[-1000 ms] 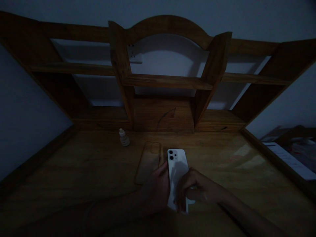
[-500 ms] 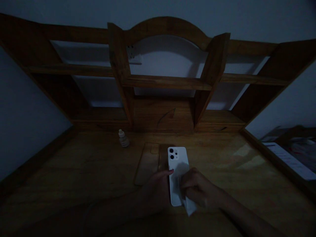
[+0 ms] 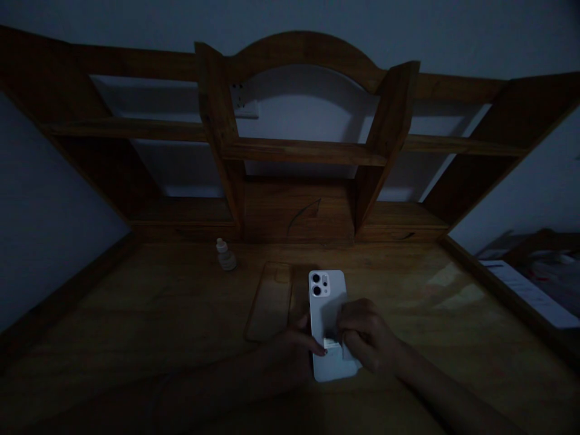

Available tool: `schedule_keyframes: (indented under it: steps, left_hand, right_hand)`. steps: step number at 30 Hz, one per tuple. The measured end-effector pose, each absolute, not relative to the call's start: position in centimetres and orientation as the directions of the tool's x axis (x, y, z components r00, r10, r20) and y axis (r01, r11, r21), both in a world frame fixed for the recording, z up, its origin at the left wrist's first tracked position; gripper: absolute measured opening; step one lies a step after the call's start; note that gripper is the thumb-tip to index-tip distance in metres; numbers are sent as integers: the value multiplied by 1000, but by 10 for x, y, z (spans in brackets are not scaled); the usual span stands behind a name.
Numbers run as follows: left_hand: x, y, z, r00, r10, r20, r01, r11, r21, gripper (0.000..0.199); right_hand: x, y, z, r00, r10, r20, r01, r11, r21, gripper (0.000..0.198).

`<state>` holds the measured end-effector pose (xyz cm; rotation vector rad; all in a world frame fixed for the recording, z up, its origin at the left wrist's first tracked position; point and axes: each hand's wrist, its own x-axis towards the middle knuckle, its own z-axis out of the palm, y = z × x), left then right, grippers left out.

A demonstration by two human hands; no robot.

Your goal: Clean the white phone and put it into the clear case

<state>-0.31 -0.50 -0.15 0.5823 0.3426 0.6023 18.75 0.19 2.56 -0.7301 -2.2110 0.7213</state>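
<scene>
Dim desk (image 3: 149,302) below wooden shelves (image 3: 306,151). Toward the left, upright, small bottle (image 3: 226,258). Next, clear phone case (image 3: 270,302), flat. Then, gripped in the left hand (image 3: 292,347), thumb on its back: white phone (image 3: 325,315), cameras up. Farther right, pinched in the curled right hand (image 3: 366,333): white wipe (image 3: 350,355), against the phone's lower back.

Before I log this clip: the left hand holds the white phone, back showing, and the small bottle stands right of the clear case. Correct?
Not quite: the small bottle stands left, not right, of the clear case, as the head view shows. The left hand does hold the white phone, back showing.
</scene>
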Motion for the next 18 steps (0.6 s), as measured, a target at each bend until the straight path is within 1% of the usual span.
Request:
schedule_keyframes:
  steps: [3, 4, 6, 9, 11, 14, 18]
  left_hand:
    - [-4, -4, 3, 789, 597, -145, -411, 689, 597, 67]
    - [-4, -4, 4, 792, 592, -150, -406, 694, 595, 73]
    - [-3, -3, 5, 797, 582, -160, -394, 702, 593, 80]
    - [-2, -4, 6, 797, 579, -173, -385, 708, 592, 82]
    - [-2, -5, 5, 794, 581, -178, -385, 708, 593, 82]
    - [-3, -5, 2, 800, 569, -188, -371, 716, 591, 78]
    - [-6, -6, -3, 806, 555, -203, -346, 722, 598, 66]
  right_hand:
    - [188, 3, 28, -540, 663, 519, 343, 736, -583, 27]
    - [189, 4, 28, -525, 659, 539, 356, 745, -564, 27]
    - [190, 5, 27, -509, 648, 567, 364, 758, -540, 26]
    - [192, 7, 25, -479, 640, 601, 362, 767, -530, 23]
    - [192, 7, 25, -435, 652, 621, 351, 758, -551, 22]
    - [194, 6, 25, -355, 715, 602, 310, 697, -646, 24]
    - [198, 5, 29, -276, 819, 503, 239, 565, -790, 29]
